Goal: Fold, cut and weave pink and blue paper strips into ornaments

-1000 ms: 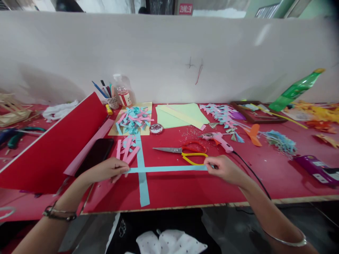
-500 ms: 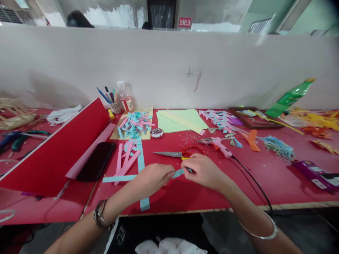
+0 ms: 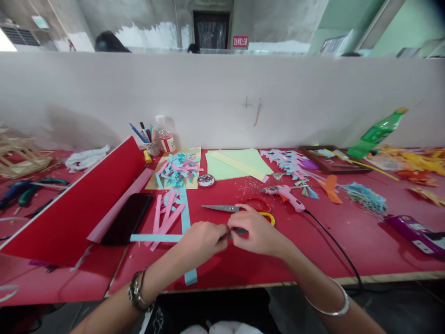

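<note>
My left hand pinches a light blue paper strip, whose long end sticks out leftward past my wrist over pink strips. Fingertips of both hands meet above the red table. My right hand is closed at the strip's other end, with a small dark thing partly showing between its fingers. Just behind the hands lie scissors with red and yellow handles. Another blue strip runs front to back beneath my left forearm.
Beyond are cut paper pieces, green sheets and a round tin. A pink glue gun with a black cord lies right. At left are a phone and a leaning red board. A green bottle tilts at back right.
My right hand has moved left to meet my left hand, covering the bit of blue strip that showed between them. More of the yellow scissor handle shows. The view has tilted up slightly.
</note>
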`<state>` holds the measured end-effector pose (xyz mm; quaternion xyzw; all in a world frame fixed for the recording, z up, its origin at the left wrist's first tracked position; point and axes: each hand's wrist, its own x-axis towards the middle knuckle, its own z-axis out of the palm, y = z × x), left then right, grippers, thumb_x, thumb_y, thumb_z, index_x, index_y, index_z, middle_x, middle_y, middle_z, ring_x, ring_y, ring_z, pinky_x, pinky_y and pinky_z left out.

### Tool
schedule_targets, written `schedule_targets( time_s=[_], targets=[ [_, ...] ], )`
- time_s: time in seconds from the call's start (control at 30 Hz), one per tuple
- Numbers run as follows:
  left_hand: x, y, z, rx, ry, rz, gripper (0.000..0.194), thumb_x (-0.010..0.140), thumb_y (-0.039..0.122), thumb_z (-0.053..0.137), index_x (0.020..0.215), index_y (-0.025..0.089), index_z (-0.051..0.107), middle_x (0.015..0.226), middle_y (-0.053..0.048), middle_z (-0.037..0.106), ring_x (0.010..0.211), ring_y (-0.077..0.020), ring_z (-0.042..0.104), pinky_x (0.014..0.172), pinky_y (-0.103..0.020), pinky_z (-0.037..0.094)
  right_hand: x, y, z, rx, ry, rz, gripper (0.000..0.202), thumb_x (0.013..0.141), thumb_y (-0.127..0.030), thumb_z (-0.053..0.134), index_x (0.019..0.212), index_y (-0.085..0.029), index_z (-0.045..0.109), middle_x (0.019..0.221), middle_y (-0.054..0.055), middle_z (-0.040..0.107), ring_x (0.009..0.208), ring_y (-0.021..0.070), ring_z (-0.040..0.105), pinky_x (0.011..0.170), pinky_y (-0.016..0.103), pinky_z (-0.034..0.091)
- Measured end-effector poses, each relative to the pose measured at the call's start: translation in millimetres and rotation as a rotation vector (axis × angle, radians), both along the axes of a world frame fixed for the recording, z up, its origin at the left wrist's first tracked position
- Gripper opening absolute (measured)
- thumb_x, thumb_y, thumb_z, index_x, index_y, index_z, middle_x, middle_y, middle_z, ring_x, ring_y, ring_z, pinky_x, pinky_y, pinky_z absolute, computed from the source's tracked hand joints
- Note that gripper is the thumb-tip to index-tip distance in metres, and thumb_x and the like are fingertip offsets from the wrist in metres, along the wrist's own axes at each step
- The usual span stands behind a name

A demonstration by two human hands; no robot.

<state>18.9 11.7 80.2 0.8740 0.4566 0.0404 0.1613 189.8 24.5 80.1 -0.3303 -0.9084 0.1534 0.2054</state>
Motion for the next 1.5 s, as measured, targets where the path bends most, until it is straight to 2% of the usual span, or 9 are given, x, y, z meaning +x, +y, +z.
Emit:
schedule_targets(
  time_s=[0.17, 0.47, 0.67, 0.77, 0.83, 0.93, 1.07, 1.3, 1.5],
  targets=[
    [-2, -1, -7.8, -0.095, -0.139, 0.019, 0.02, 0.077, 0.019, 0.042, 0.057, 0.016, 0.045, 0.045, 0.005, 0.034, 0.039, -0.0064, 0.032, 0.042, -0.023, 0.016, -4, -1, -7.5, -0.022, -0.086, -0.071, 0.011, 0.067, -0.013, 0.044, 0.058, -0.018, 0.048, 0.051, -0.003, 0.047, 0.05, 0.0099, 0.039, 0.049, 0.022, 0.023],
    [-20, 1, -22.1, -0.139, -0.187, 0.02, 0.025, 0.084, 0.024, 0.033, 0.064, 0.017, 0.045, 0.047, 0.004, 0.04, 0.042, -0.0072, 0.036, 0.045, -0.02, 0.022, 12, 2, -13.4, 0.088, -0.216, -0.166, 0.012, 0.065, -0.014, 0.044, 0.056, -0.018, 0.049, 0.049, -0.002, 0.049, 0.049, 0.0098, 0.038, 0.05, 0.024, 0.019],
    [-45, 3, -15.7, -0.069, 0.0, 0.103, 0.027, 0.086, 0.026, 0.03, 0.07, 0.017, 0.049, 0.05, 0.002, 0.044, 0.044, -0.0094, 0.039, 0.044, -0.022, 0.02, 55, 8, -18.8, 0.107, -0.128, -0.438, 0.015, 0.074, -0.016, 0.044, 0.061, -0.018, 0.053, 0.052, 0.001, 0.052, 0.055, 0.0129, 0.046, 0.056, 0.024, 0.03],
    [-36, 0, -6.9, -0.052, 0.092, 0.065, 0.025, 0.085, 0.023, 0.032, 0.07, 0.016, 0.051, 0.051, 0.001, 0.047, 0.044, -0.0094, 0.041, 0.044, -0.022, 0.018, 39, 0, -10.9, 0.105, 0.079, -0.318, 0.014, 0.079, -0.022, 0.044, 0.081, -0.017, 0.057, 0.079, 0.006, 0.061, 0.076, 0.0156, 0.053, 0.071, 0.026, 0.036],
    [-27, -3, -2.0, -0.035, 0.098, 0.039, 0.023, 0.084, 0.021, 0.035, 0.069, 0.016, 0.051, 0.051, 0.001, 0.049, 0.043, -0.0087, 0.041, 0.043, -0.022, 0.017, 18, -7, -4.1, 0.043, 0.058, -0.165, 0.025, 0.08, -0.032, 0.049, 0.099, -0.018, 0.054, 0.094, 0.007, 0.061, 0.088, 0.0176, 0.052, 0.077, 0.028, 0.036],
    [-18, -5, 0.5, 0.059, 0.087, -0.031, 0.02, 0.082, 0.022, 0.039, 0.067, 0.017, 0.051, 0.051, 0.002, 0.052, 0.043, -0.0088, 0.043, 0.042, -0.022, 0.016, -7, -13, 2.0, -0.035, -0.089, -0.012, 0.018, 0.083, -0.031, 0.045, 0.086, -0.018, 0.057, 0.083, 0.004, 0.062, 0.078, 0.0161, 0.053, 0.069, 0.026, 0.036],
    [-19, -5, -4.7, 0.242, 0.106, -0.059, 0.017, 0.079, 0.021, 0.041, 0.065, 0.017, 0.049, 0.049, 0.002, 0.054, 0.041, -0.0098, 0.047, 0.041, -0.023, 0.015, -14, -9, 0.2, -0.129, -0.122, -0.047, 0.022, 0.085, -0.028, 0.041, 0.072, -0.017, 0.055, 0.068, 0.002, 0.06, 0.064, 0.013, 0.051, 0.057, 0.023, 0.03],
    [-31, 2, -18.5, 0.792, 0.079, -0.235, 0.02, 0.076, 0.011, 0.035, 0.059, 0.018, 0.042, 0.037, 0.005, 0.046, 0.032, -0.0102, 0.04, 0.042, -0.026, 0.019, -8, -2, -3.4, -0.35, 0.094, -0.005, 0.024, 0.085, -0.031, 0.042, 0.068, -0.016, 0.052, 0.059, -0.003, 0.051, 0.055, 0.0076, 0.044, 0.052, 0.019, 0.027],
    [-54, 6, -21.3, 0.831, 0.092, -0.284, 0.019, 0.076, 0.008, 0.038, 0.06, 0.018, 0.041, 0.038, 0.007, 0.043, 0.034, -0.009, 0.037, 0.045, -0.025, 0.024, 11, 0, 3.7, -0.42, 0.143, -0.036, 0.022, 0.083, -0.027, 0.044, 0.066, -0.015, 0.051, 0.059, -0.004, 0.05, 0.056, 0.0071, 0.043, 0.054, 0.018, 0.029]
  ],
)
